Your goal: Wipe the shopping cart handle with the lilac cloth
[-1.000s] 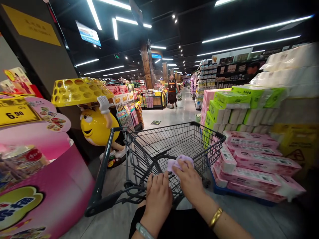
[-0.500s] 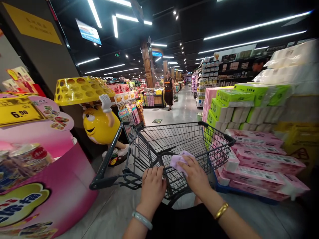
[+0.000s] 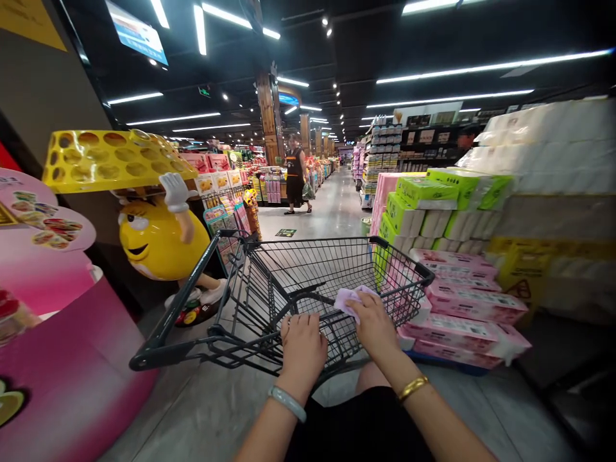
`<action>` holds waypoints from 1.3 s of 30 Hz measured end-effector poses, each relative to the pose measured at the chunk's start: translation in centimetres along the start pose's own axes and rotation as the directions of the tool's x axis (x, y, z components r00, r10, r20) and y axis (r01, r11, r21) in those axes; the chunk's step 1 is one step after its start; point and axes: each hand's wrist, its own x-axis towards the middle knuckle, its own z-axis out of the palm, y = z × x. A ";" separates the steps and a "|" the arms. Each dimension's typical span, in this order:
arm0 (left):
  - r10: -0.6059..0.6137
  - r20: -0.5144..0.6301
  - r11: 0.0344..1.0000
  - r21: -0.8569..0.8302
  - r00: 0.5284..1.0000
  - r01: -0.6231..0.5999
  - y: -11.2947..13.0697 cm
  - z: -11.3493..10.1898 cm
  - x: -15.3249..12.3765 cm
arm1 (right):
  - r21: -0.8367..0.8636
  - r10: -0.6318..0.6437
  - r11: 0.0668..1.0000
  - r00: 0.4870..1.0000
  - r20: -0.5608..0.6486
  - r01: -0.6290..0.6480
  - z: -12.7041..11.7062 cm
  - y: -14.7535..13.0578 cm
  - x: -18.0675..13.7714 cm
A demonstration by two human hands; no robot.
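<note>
A dark grey wire shopping cart [image 3: 308, 242] stands side-on before me, its push handle [image 3: 173, 314] to the left. My left hand [image 3: 304, 343] is closed over the near top rail of the basket, knuckles up. To its right, my right hand [image 3: 378, 324] grips a light purple cloth [image 3: 345, 299] and presses it at the same near rail. Part of the cloth is hidden under the fingers. Only wire mesh shows inside the basket.
A pink display stand [image 3: 91, 359] and a yellow mascot figure [image 3: 158, 244] flank the cart's handle. Stacked tissue packs [image 3: 476, 298] sit close on the right. Up the aisle walks a person in a dark apron [image 3: 294, 173] carrying a bag [image 3: 308, 191].
My view has turned to the right. Both hands have shifted rightward along the rail, the right one with the cloth. Up the aisle, the person in the apron has moved left and turned sideways.
</note>
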 end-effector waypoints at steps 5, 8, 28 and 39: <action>-0.011 -0.049 0.999 -0.045 0.999 0.009 -0.9 0.7 -0.1 | 0.012 -0.158 0.987 0.987 -0.009 0.158 1.0 -2.5 -0.7; 0.013 -0.077 0.997 -0.072 0.997 -0.019 -1.8 0.7 -0.5 | 0.048 -0.238 0.969 0.967 -0.088 0.243 1.6 -2.0 -1.3; -0.106 0.043 0.993 -0.048 0.993 0.108 -5.3 -0.8 0.7 | -0.086 -0.141 0.989 0.953 -0.267 0.122 4.2 3.9 -1.1; 0.015 0.124 0.999 -0.042 0.992 -0.010 -0.5 1.9 2.6 | -0.062 0.012 0.998 0.983 -0.183 -0.024 1.5 4.9 -1.3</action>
